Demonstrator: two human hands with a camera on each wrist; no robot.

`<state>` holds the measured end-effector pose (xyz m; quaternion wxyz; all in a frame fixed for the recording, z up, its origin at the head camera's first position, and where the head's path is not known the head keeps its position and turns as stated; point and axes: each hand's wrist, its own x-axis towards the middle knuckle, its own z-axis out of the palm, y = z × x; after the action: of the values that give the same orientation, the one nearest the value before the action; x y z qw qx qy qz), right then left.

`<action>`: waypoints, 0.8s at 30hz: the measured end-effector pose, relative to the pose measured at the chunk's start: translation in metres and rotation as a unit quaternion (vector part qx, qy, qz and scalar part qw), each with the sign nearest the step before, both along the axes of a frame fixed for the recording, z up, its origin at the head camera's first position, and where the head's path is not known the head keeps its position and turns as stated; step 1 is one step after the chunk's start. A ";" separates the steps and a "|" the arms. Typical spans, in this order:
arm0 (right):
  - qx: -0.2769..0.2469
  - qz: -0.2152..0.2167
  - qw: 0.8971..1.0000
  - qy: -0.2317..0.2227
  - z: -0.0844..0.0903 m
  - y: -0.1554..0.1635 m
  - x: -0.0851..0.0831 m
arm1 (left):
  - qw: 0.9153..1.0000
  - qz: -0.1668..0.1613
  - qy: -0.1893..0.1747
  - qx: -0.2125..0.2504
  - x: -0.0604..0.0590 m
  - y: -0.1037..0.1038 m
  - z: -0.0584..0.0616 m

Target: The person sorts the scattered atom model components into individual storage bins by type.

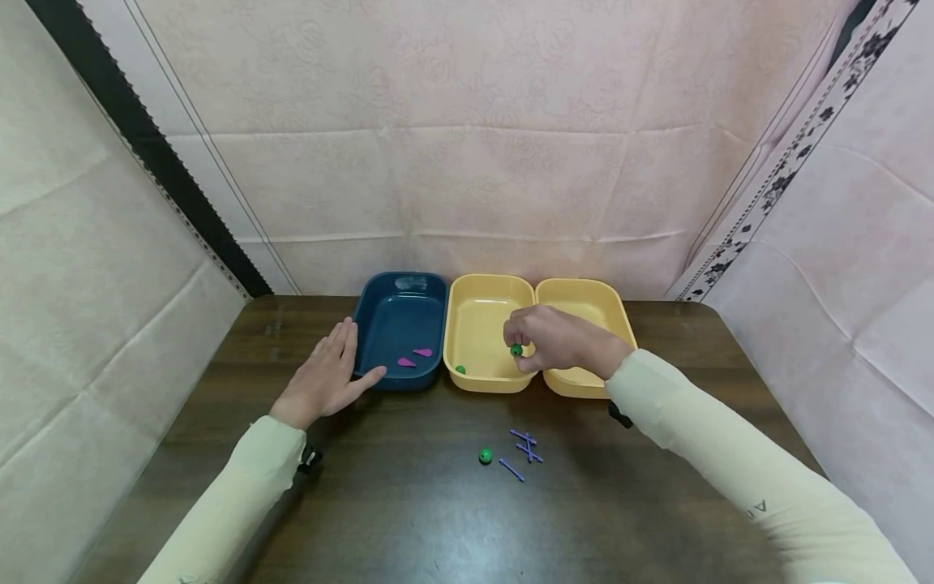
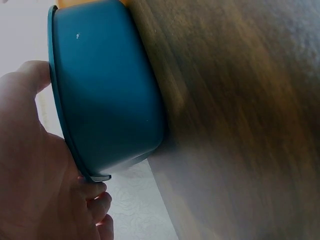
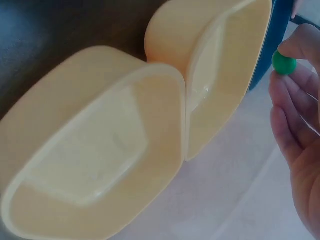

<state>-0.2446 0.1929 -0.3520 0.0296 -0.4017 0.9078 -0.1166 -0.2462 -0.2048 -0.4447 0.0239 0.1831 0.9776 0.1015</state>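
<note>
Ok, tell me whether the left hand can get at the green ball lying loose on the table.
Probably yes. The left hand rests open against the blue tray, holding nothing, and bare table lies between it and the green ball; only the purple sticks sit beyond.

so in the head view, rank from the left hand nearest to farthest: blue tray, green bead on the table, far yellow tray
1. blue tray, touching the left hand
2. green bead on the table, loose toward the front centre
3. far yellow tray, rightmost of the three trays

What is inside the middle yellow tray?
One green ball lies in the middle yellow tray. The right hand, pinching another green ball above, covers part of its floor.
</note>
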 end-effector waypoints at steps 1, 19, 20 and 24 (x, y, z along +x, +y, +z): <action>0.000 -0.004 1.000 -0.001 0.000 0.000 -0.002 | 1.000 -0.001 0.001 0.000 0.000 0.000 0.000; -0.013 -0.030 0.999 0.006 -0.026 -0.001 -0.029 | 1.000 0.000 -0.002 0.002 0.001 0.000 0.000; -0.014 -0.029 0.999 0.011 -0.027 0.000 -0.030 | 1.000 0.001 -0.001 0.001 0.001 0.000 0.000; -0.010 -0.040 0.999 0.025 -0.025 0.003 -0.030 | 1.000 0.001 0.000 0.001 0.001 0.000 0.000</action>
<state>-0.2746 0.1963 -0.3767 -0.0017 -0.3681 0.9224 -0.1165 -0.2455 -0.2047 -0.4443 0.0234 0.1819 0.9777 0.1024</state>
